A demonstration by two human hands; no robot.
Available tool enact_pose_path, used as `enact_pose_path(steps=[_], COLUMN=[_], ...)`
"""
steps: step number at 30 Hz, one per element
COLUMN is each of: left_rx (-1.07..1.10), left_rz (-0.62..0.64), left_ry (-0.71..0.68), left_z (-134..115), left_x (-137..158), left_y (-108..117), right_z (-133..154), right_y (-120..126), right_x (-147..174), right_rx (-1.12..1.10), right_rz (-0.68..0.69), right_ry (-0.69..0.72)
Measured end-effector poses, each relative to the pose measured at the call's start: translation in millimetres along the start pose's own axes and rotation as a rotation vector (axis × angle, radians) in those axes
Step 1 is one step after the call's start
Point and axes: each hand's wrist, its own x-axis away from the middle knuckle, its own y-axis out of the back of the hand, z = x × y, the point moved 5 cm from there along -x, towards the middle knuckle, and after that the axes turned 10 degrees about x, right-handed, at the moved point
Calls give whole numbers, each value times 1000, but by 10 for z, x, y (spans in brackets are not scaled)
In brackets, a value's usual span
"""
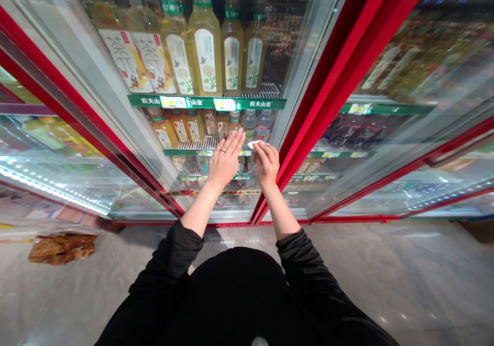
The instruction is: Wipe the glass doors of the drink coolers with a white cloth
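Note:
My left hand (226,157) is held out at the glass door (281,37) of a drinks fridge, its fingers stretched and close together. It appears to rest flat on the pane. Close on its right, my right hand (266,161) has its fingers closed on a small white tissue (257,144) near the glass. Only an edge of the tissue shows past the fingertips. Behind the glass, small bottles (195,126) stand on a shelf, partly hidden by my hands. Larger tea bottles (206,48) fill the shelf above.
Red door frames (335,68) run along both sides of the pane. More fridge doors with drinks stand to the left and right. A brown crumpled bag (62,248) lies at the lower left on the grey tiled floor (405,279).

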Motion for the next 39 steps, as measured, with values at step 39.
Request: enact_pose_path(steps=[39], left_rx=[-1], left_rz=[59], left_ry=[-44], left_z=[-71], left_x=[-33], left_y=[-104], right_z=[-170], right_y=[217], right_x=[-22], right_rx=[247], right_rz=[-97], right_ry=[-101])
